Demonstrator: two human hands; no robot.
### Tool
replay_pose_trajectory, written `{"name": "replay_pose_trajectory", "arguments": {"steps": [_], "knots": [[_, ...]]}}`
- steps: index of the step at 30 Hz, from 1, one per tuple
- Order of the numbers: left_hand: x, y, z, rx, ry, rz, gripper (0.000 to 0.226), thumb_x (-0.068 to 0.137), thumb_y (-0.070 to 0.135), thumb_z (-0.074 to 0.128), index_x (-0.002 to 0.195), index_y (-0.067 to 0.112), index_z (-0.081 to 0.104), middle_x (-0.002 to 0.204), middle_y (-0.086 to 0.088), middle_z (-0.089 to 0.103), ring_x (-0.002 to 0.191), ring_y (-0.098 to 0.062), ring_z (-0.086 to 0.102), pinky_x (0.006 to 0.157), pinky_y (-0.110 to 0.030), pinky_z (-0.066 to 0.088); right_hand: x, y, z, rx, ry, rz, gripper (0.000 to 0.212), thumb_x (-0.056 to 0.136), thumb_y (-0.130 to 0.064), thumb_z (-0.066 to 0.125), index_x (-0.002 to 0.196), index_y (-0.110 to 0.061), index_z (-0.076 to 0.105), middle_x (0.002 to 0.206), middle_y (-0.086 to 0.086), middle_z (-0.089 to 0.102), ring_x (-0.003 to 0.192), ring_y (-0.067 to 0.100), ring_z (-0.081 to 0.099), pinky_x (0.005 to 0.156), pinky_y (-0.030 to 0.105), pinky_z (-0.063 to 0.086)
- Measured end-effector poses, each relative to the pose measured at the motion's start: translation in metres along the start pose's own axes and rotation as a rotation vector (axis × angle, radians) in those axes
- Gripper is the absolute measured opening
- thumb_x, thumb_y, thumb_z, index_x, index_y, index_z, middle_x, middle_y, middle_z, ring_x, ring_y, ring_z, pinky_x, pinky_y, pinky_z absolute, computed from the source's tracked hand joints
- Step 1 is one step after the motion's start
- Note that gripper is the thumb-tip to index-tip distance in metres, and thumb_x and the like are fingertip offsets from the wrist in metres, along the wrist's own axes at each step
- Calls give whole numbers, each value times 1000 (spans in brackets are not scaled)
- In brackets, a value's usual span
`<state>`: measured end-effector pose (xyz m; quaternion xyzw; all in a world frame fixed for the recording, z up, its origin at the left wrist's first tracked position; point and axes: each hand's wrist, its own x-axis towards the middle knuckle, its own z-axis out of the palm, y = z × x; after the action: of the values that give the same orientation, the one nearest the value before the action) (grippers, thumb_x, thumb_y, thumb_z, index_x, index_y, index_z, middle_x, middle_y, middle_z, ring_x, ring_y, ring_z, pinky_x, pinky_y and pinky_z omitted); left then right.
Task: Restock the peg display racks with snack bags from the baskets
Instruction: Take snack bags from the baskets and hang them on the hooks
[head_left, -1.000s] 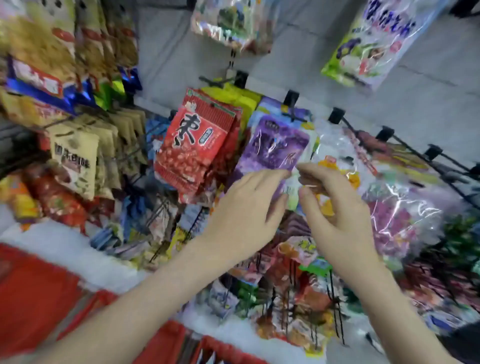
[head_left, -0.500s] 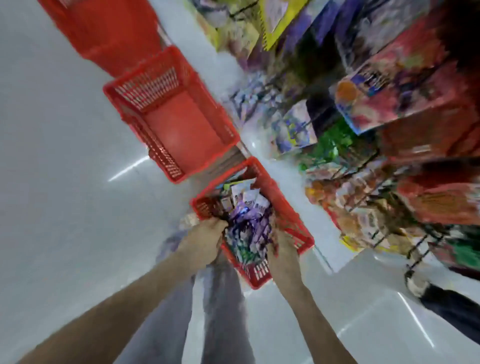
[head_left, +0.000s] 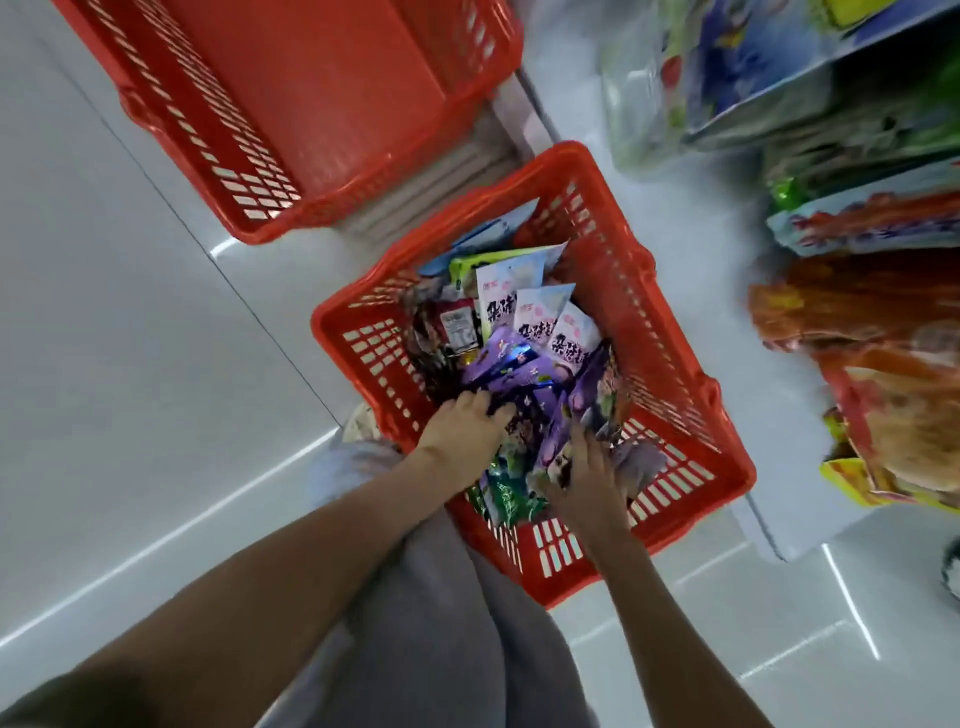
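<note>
Fingers of the left grip curl round purple snack bags in the red basket; right grip beside pinches another.

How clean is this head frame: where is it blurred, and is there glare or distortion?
Head view: the shelf bags at right are smeared, print unreadable; head view: the white bags in the full basket are sharp enough to show bold print; head view: bright glare streaks cross the glossy floor; head view: the wide lens shows the whole scene tilted, floor seams running diagonally.
</note>
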<state>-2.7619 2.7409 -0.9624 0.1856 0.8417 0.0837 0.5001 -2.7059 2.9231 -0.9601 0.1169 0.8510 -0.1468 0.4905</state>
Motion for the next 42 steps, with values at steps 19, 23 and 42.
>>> {"name": "replay_pose_trajectory", "arguments": {"steps": [19, 23, 42], "knots": [[-134, 4, -155, -721, 52, 14, 26, 91, 16, 62, 73, -1, 57, 64, -4, 49, 62, -15, 45, 59, -29, 29, -118, -95, -149, 513, 360, -360, 70, 92, -23, 61, 146, -40, 19, 157, 1, 24, 145, 14, 16, 114, 26, 13], [-224, 17, -252, -660, 172, 108, 14, 89, 19, 65, 83, 6, 65, 71, -3, 54, 71, -14, 49, 61, -26, 29, -201, -143, -250, 366, 351, -516, 27, 88, -21, 61, 114, -21, 62, 115, -2, 63, 113, 16, 52, 100, 17, 28], [-622, 101, -545, -794, 937, 266, 29, 86, 29, 70, 75, 3, 66, 66, -12, 47, 63, -15, 43, 51, -20, 26, -576, -302, -520, 568, 902, -758, 40, 83, -32, 72, 112, -21, 45, 93, -6, 51, 79, 8, 50, 63, 19, 36]]}}
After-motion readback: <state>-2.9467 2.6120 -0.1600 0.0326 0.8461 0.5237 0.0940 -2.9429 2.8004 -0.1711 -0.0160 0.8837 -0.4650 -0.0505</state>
